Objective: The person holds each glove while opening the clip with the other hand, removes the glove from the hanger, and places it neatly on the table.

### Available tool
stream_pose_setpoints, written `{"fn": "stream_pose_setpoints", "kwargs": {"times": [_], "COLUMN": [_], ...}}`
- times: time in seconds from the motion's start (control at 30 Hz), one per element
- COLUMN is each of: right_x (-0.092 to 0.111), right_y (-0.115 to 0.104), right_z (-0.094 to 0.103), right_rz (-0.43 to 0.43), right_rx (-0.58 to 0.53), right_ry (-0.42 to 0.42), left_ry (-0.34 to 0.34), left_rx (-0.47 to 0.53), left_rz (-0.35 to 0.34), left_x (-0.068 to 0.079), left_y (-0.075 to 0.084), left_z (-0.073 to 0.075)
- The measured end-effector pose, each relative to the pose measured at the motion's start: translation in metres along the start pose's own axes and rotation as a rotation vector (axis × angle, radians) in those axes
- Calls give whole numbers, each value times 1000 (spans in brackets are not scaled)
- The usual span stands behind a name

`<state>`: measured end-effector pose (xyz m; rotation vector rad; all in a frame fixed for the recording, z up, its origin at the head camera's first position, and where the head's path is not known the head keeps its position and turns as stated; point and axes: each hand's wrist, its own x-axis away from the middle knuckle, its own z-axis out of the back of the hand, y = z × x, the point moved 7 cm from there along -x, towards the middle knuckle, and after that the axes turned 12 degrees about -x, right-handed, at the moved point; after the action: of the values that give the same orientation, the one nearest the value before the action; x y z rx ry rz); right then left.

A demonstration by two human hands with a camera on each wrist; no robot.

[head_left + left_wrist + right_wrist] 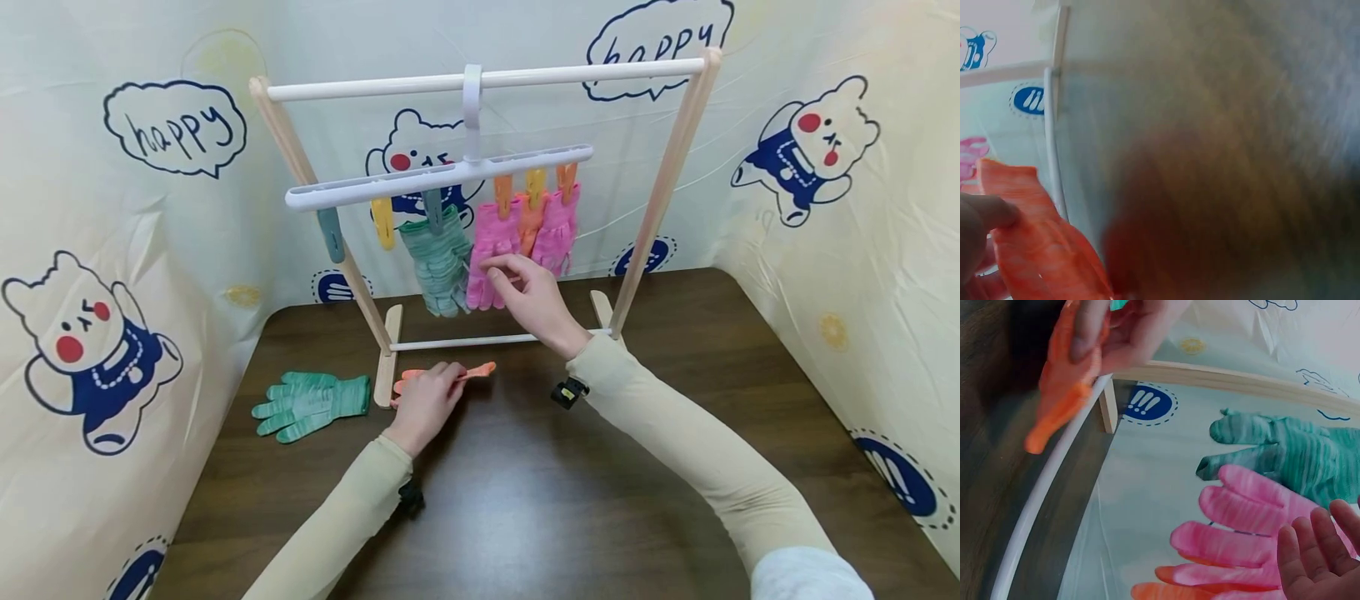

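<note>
My left hand pinches an orange knit glove low over the table, its cuff pointing right and its fingers to the left. In the left wrist view the thumb presses on the orange fabric. My right hand is raised in front of the hanging gloves, its fingers extended and holding nothing in the right wrist view. Nearest to it is a pink glove. A green glove, an orange glove and a second pink glove also hang from clothespins on the white hanger.
A wooden rack with a white top bar carries the hanger. Two clothespins, one yellow and one blue-grey, hang without gloves at its left. Another green glove lies flat on the table's left side, beside the rack's foot.
</note>
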<state>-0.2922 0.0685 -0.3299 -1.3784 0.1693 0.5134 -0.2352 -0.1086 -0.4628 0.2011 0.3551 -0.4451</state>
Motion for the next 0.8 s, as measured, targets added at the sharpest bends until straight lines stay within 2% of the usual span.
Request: {"fn": "stream_pose_setpoints", "kwargs": {"times": [0.13,0.23,0.8], "right_x": [1,1,1], "right_y": [3,4,6], "right_z": [2,3,3], "right_rz": [-10,-9,-19], "right_rx": [9,9,4], "right_ry": [4,9,11], "left_ry": [-86,-125,-182], "left_rx": [-37,-57,14], "left_rz": [-21,-38,-78], "left_x": [4,6,11], "left_y": [6,9,14], "left_z": [-11,-17,-25]}}
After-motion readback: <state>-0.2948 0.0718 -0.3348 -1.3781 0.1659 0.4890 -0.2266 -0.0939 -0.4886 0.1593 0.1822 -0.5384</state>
